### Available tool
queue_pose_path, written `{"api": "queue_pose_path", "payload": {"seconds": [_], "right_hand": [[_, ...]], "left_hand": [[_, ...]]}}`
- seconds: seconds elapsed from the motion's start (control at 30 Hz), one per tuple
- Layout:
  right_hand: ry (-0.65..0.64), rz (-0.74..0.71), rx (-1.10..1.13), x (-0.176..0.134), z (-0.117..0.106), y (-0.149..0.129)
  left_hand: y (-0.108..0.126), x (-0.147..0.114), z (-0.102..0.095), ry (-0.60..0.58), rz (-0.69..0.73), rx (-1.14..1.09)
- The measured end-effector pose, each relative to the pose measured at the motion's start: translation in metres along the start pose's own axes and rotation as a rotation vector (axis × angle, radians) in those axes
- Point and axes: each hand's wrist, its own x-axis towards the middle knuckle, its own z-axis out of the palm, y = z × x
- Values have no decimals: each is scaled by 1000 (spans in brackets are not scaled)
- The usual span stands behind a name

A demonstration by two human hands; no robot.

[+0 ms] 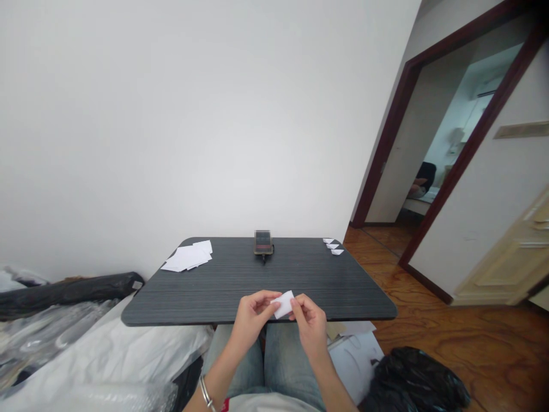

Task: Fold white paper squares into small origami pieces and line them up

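Note:
A small folded piece of white paper [283, 305] is held between both hands above the near edge of the dark table. My left hand [254, 313] pinches its left end between thumb and fingers. At its right end, my right hand [307, 313] grips the paper the same way. Farther off on the left of the table lies a loose pile of white paper sheets [187, 257]. Several small folded white paper pieces [331, 246] lie in a row at the far right corner.
The dark wood-grain table [180, 297] stands against a white wall. A phone [263, 242] leans on a stand at its back middle, with a cable. Plastic-wrapped bundles [86, 355] lie at left; a black plastic bag [418, 380] is on the floor at right. Beyond the doorway, a person is partly visible.

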Motion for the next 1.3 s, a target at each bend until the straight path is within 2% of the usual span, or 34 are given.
{"api": "queue_pose_path", "payload": {"seconds": [0.13,0.43,0.6,0.7,0.8,1.3], "right_hand": [[16,5,-22,-1,1,-4],[50,21,3,-3,5,-4],[105,98,214,-2,7,-1],[50,172,320,0,6,4],[5,196,300,0,5,6],[49,168,282,-2,4,-5]], "left_hand": [[-2,-1,2,45,-2,52],[-2,-3,5,61,-31,-58],[-3,-2,5,97,-45,-150],[-3,-1,6,135,-32,-186],[-1,-1,6,152,-31,-223],[3,-3,8,186,-6,-215]]}}
